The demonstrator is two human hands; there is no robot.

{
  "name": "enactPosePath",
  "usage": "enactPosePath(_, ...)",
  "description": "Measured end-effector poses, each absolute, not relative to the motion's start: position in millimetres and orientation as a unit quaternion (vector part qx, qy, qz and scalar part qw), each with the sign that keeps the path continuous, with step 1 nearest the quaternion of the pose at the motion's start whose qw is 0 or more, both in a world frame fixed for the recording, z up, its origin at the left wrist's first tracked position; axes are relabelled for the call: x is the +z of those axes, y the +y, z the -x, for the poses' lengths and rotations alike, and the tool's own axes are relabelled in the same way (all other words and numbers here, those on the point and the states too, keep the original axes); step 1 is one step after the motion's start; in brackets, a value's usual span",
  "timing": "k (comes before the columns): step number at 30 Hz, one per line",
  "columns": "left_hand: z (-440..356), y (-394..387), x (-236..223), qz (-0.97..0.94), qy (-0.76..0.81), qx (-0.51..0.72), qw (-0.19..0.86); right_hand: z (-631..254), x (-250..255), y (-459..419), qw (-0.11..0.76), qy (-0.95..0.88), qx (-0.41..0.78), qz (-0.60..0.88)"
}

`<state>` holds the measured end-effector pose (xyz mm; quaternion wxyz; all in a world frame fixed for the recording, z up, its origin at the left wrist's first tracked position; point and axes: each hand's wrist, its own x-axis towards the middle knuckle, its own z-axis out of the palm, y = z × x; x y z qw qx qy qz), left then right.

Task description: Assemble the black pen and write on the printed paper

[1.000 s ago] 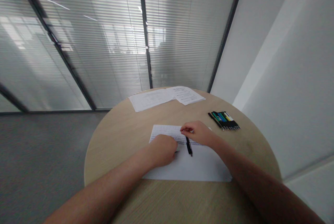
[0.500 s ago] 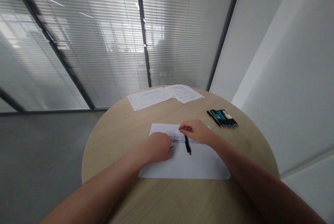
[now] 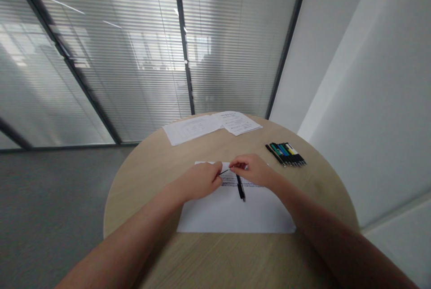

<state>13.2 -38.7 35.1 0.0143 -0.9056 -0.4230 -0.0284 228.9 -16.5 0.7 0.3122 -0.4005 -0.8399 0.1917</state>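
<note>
A sheet of white paper (image 3: 232, 217) with lines of dark handwriting lies on the round table. Over its upper left part, my left hand (image 3: 202, 180) is closed, pinching a thin dark rod (image 3: 223, 172) that looks like a pen refill. The rod's free end points at the fingertips of my right hand (image 3: 251, 168). Those fingers are pinched together; whatever is between them is too small to name. Below them a black pen (image 3: 240, 190) slants over the paper. Its upper end is hidden under the right fingers, and I cannot tell whether they hold it.
Several pens (image 3: 286, 154), black with green, blue, yellow and white parts, lie in a row at the right of the wooden table (image 3: 141, 181). Printed sheets (image 3: 191, 129) lie along the far edge. Behind stands a glass partition with blinds (image 3: 148, 91); a white wall (image 3: 370, 145) is to the right.
My left hand has moved up and turned, bringing the thin rod from lower down to the right fingertips. The right hand and the black pen have stayed nearly in place.
</note>
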Motion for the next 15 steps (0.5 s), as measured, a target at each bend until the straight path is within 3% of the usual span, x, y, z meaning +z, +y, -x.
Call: enactPosePath(15, -12.6, -38.6, 38.2, 0.895, -0.445, -0.037, 0.004, -229.4, 2.1, -18.6, 0.332, -0.828, 0.223, 0.393)
